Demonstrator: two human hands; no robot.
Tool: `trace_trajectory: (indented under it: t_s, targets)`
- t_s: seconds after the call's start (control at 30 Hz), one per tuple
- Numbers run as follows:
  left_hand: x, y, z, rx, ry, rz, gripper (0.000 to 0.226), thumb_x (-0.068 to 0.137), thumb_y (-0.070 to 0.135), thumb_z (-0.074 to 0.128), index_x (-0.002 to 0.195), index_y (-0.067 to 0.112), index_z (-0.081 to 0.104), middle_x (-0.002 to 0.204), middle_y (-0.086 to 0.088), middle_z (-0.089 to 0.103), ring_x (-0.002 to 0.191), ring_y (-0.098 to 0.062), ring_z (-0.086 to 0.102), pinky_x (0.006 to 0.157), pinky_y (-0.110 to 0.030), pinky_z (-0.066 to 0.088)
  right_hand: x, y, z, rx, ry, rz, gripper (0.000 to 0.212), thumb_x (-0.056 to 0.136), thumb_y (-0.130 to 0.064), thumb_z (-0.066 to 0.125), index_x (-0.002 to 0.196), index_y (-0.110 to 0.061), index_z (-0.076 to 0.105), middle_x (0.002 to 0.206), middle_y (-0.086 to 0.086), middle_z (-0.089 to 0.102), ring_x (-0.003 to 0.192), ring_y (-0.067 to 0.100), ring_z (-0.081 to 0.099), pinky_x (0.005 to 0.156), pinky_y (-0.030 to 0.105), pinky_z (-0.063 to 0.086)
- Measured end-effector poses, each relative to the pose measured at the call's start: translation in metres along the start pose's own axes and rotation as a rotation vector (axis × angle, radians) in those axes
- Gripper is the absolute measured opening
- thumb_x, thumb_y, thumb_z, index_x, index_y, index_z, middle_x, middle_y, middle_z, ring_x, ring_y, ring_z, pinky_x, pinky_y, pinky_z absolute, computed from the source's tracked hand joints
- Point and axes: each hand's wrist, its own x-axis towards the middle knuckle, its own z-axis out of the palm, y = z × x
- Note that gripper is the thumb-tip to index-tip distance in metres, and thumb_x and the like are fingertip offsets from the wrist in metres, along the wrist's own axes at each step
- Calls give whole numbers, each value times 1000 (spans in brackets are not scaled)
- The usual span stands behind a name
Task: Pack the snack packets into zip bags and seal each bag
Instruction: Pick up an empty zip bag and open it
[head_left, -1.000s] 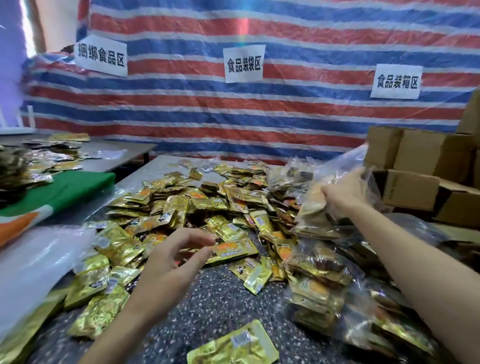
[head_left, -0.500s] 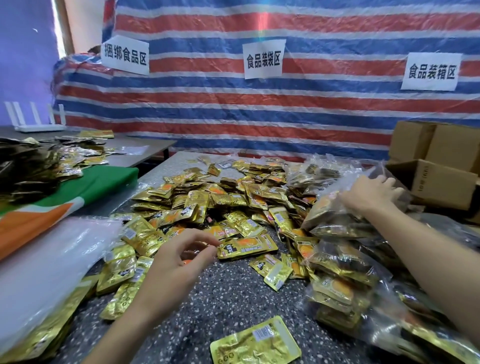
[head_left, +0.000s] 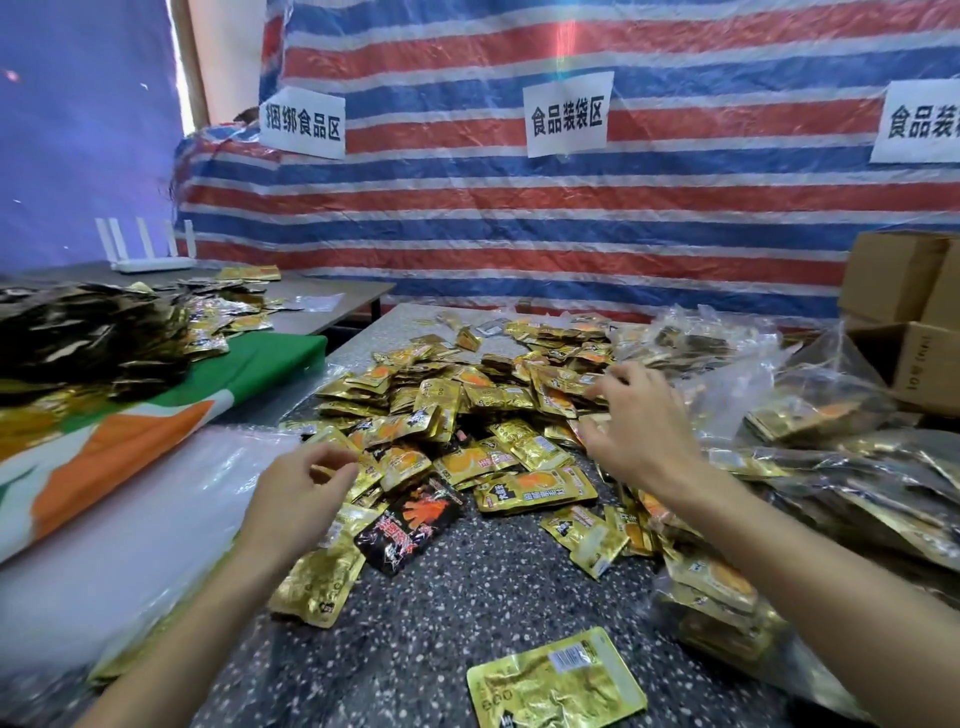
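Observation:
A heap of loose gold snack packets (head_left: 467, 405) covers the middle of the speckled table (head_left: 467, 597). One black packet (head_left: 410, 525) lies at its near edge, and a single gold packet (head_left: 556, 680) lies apart at the front. My right hand (head_left: 639, 431) hovers over the heap's right side with fingers spread, holding nothing. My left hand (head_left: 301, 493) hangs at the heap's left edge, fingers loosely curled and empty. Filled clear zip bags (head_left: 831, 415) are piled on the right. A stack of clear plastic bags (head_left: 104, 545) lies on the left.
Cardboard boxes (head_left: 904, 275) stand at the back right. A green and orange cloth (head_left: 156, 415) and a side table (head_left: 332, 296) with more packets and a white router (head_left: 150, 265) are on the left. A striped tarp wall (head_left: 519, 218) with paper signs closes the back.
My right hand has let go of the filled bag on the right and moved left over the loose heap. The view has turned left. My left hand has stayed near the heap's edge.

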Motion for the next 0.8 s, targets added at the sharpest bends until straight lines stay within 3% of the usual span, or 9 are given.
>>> trace_trajectory:
  t_s: [0.1,0.17,0.27,0.4,0.5,0.6,0.7,0.8]
  targets:
    - [16,-26,-12,315,26,-116,6,93,34,65,94,31,70,112,3,70,99,-22,62,78,-35,47,-15,-12,15,136,-63,-57,25,92,-35,61,113,-24,65,127,-1,53,119,18,49,102,41,40]
    - [24,-45,-18,548,31,-216,26,93,37,61,111,22,70,123,-5,66,114,-31,57,84,-38,46,-24,-17,22,209,-121,-64,18,92,-34,59,107,-25,65,114,-4,55,102,13,54,86,36,49]
    - [25,-63,-25,744,-37,-358,30,95,43,55,100,15,64,117,-11,65,114,-35,54,84,-37,43,-35,-19,31,284,-203,-47,8,93,-31,59,96,-27,64,95,-11,61,84,10,58,70,34,52]
    - [23,-73,-30,742,61,-362,11,86,17,57,79,14,64,93,-11,69,93,-34,59,72,-34,42,-48,-13,44,310,-316,20,4,93,-31,59,93,-32,63,81,-14,65,73,4,62,66,32,53]
    - [23,-73,-33,687,111,-382,15,87,16,54,75,12,62,83,-10,64,79,-33,57,68,-34,40,-55,-9,49,359,-337,58,4,92,-29,60,91,-33,62,84,-13,65,74,3,61,70,33,55]
    - [27,-64,-37,643,101,-427,14,84,12,53,71,10,56,81,-14,64,74,-32,56,65,-32,36,-60,-9,52,410,-346,90,7,91,-27,62,89,-34,63,86,-13,66,79,5,63,79,40,57]
    - [28,-53,-40,612,161,-365,13,77,4,54,66,8,61,83,-20,68,75,-36,60,63,-31,35,-63,-12,55,424,-355,81,8,91,-27,63,89,-34,63,88,-13,66,81,5,63,80,40,57]
    - [24,-38,-39,575,232,-279,10,81,10,64,71,12,67,82,-11,69,80,-35,60,67,-34,41,-63,-16,56,459,-364,60,8,92,-23,62,92,-31,65,89,-13,66,83,4,63,82,37,58]
